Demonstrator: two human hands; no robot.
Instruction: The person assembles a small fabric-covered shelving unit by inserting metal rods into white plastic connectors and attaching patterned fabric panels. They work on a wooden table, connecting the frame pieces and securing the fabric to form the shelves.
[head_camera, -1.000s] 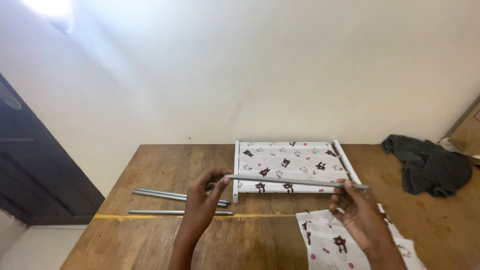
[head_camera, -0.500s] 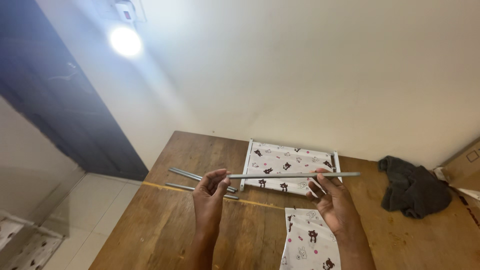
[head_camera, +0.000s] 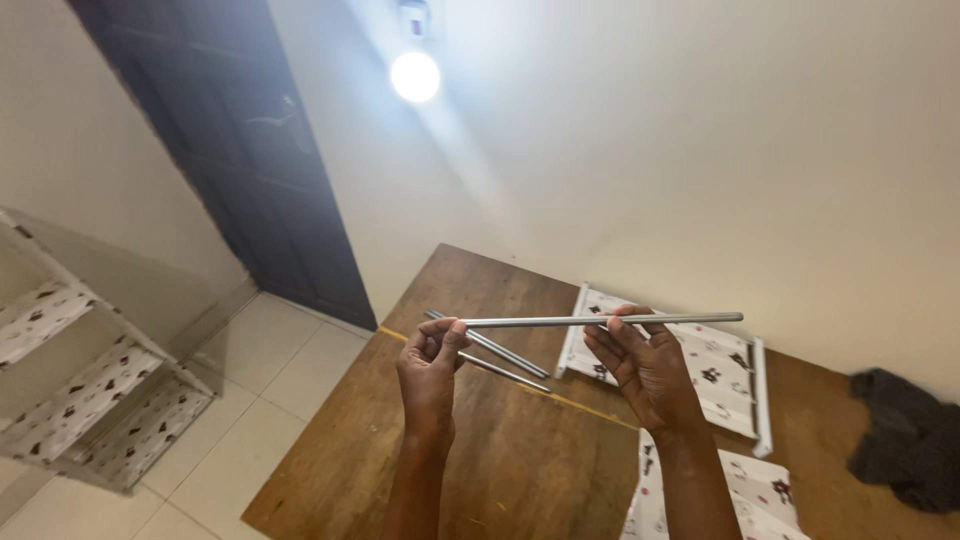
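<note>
I hold a long grey metal rod (head_camera: 540, 321) level in front of me above a wooden table (head_camera: 500, 460). My left hand (head_camera: 430, 365) pinches its left end. My right hand (head_camera: 645, 365) grips it nearer the middle, and the right end sticks out past that hand. Behind the rod lies a white frame with printed fabric (head_camera: 715, 365), patterned with small bears. More grey rods (head_camera: 500, 355) lie on the table just beyond my left hand.
A loose piece of the same printed fabric (head_camera: 750, 490) lies at the near right. A dark grey cloth (head_camera: 910, 450) sits at the far right. On the floor at left stands a fabric-shelved rack (head_camera: 75, 390), beside a dark door (head_camera: 250, 150). A bright lamp (head_camera: 415, 75) shines on the wall.
The view has swung left and tilted, bringing the door, floor and rack into sight. Both hands still hold the rod level; my right hand sits closer to its middle.
</note>
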